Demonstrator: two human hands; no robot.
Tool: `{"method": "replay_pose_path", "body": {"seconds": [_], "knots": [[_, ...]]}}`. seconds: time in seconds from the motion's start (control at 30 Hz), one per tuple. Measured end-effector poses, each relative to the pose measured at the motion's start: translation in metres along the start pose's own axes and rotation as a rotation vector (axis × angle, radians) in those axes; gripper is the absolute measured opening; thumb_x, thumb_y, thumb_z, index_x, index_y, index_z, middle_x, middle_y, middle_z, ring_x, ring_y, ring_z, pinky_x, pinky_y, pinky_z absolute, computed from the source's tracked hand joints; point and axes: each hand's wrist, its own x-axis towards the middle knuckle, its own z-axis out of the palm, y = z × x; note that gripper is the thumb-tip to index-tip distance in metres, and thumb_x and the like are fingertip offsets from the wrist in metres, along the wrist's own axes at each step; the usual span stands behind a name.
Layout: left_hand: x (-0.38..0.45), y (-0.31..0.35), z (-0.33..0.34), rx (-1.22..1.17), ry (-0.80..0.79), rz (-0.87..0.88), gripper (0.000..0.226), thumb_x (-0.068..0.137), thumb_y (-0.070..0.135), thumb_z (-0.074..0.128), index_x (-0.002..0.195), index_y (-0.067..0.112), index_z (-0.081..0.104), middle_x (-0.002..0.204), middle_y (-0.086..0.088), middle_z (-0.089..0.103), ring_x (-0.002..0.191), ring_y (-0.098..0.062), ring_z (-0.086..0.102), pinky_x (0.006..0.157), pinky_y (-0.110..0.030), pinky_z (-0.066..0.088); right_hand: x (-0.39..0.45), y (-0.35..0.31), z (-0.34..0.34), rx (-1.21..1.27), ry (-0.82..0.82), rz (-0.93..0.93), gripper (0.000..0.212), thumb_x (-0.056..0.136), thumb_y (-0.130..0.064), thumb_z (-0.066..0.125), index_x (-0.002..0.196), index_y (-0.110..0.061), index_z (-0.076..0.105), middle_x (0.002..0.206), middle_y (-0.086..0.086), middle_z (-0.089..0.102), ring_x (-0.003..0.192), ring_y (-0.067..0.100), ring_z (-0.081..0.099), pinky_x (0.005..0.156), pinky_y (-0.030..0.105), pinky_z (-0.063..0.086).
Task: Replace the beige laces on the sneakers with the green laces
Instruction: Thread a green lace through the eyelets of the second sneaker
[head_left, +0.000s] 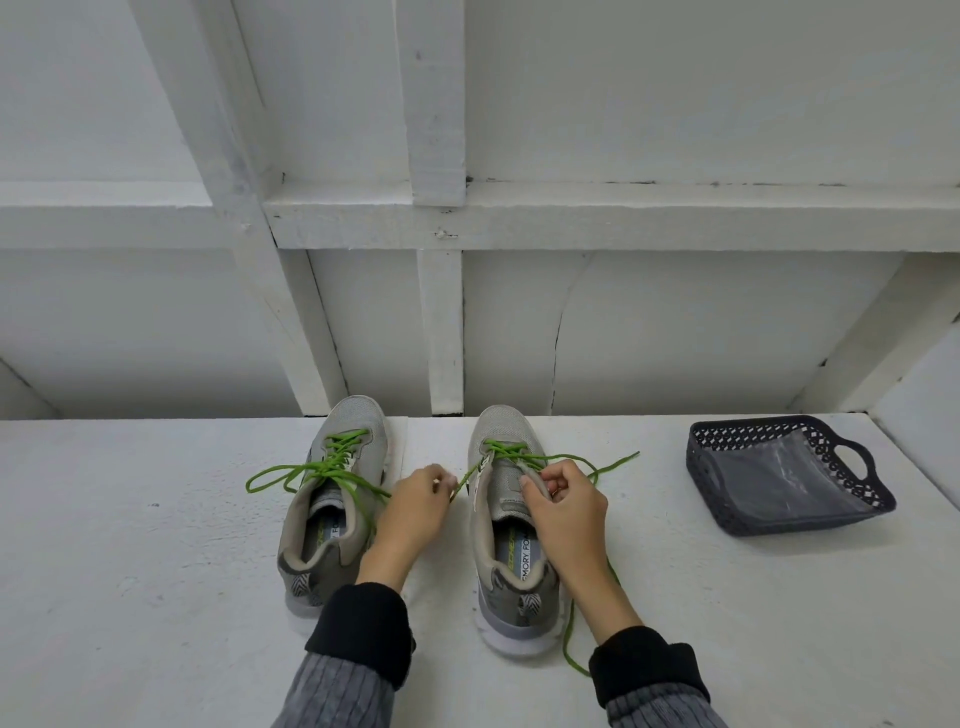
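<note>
right sneaker insole (523, 553): "MORY FOA" readable | left sneaker insole (326, 535): print too blurred to read

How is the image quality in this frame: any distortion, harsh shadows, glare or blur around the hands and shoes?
Head view: wide-angle bending splays the white beams outward; light is soft and even, shadows faint; mild sheen on the plastic inside the basket; left hand, right hand and green laces look sharp.

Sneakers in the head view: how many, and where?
2. The left sneaker stands on the white surface, laced green and tied. The right sneaker stands beside it, left of the dark basket, with both hands at its green lace.
</note>
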Motion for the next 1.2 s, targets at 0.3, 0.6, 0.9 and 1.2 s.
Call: {"method": "replay_pose_path", "body": {"seconds": [0.3, 0.6, 0.9, 1.2], "knots": [[0.005, 0.02, 0.01, -0.423, 0.071, 0.124, 0.014, 0.095, 0.013, 0.06, 0.083, 0.017, 0.064, 0.087, 0.006, 0.066, 0.076, 0.006, 0.058, 0.069, -0.011, 0.041, 0.001, 0.0, 0.0, 0.011, -0.003, 0.009, 0.017, 0.083, -0.024, 0.072, 0.077, -0.019, 0.057, 0.07, 0.001, 0.059, 0.063, 0.013, 0.054, 0.057, 0.026, 0.049], [-0.007, 0.032, -0.014, -0.94, 0.341, 0.054, 0.015, 0.103, 0.02, 0.045, 0.089, 0.017, 0.047, 0.069, 0.002, 0.044, 0.055, -0.007, 0.039, 0.056, -0.025, 0.041, -0.001, -0.002, -0.001, 0.029, 0.006, -0.01, 0.017, 0.083, -0.021, 0.073, 0.077, -0.017, 0.058, 0.068, -0.002, 0.057, 0.058, 0.005, 0.048, 0.053, 0.016, 0.044], [0.006, 0.019, 0.001, -0.188, 0.064, 0.196, 0.015, 0.092, 0.03, 0.065, 0.079, 0.037, 0.066, 0.087, 0.006, 0.065, 0.085, -0.006, 0.06, 0.07, -0.022, 0.042, 0.002, -0.002, 0.0, 0.052, 0.009, -0.018, 0.017, 0.081, -0.017, 0.075, 0.073, -0.016, 0.06, 0.062, -0.003, 0.054, 0.055, 0.002, 0.047, 0.052, 0.018, 0.043], [0.004, 0.022, -0.001, -0.855, 0.33, -0.183, 0.016, 0.106, 0.017, 0.033, 0.107, 0.008, 0.046, 0.099, -0.003, 0.064, 0.088, -0.015, 0.063, 0.087, -0.035, 0.048, 0.001, -0.004, -0.001, 0.107, -0.002, -0.022, 0.016, 0.083, -0.017, 0.074, 0.074, -0.013, 0.061, 0.063, -0.004, 0.052, 0.055, 0.0, 0.046, 0.051, 0.013, 0.04]]}}
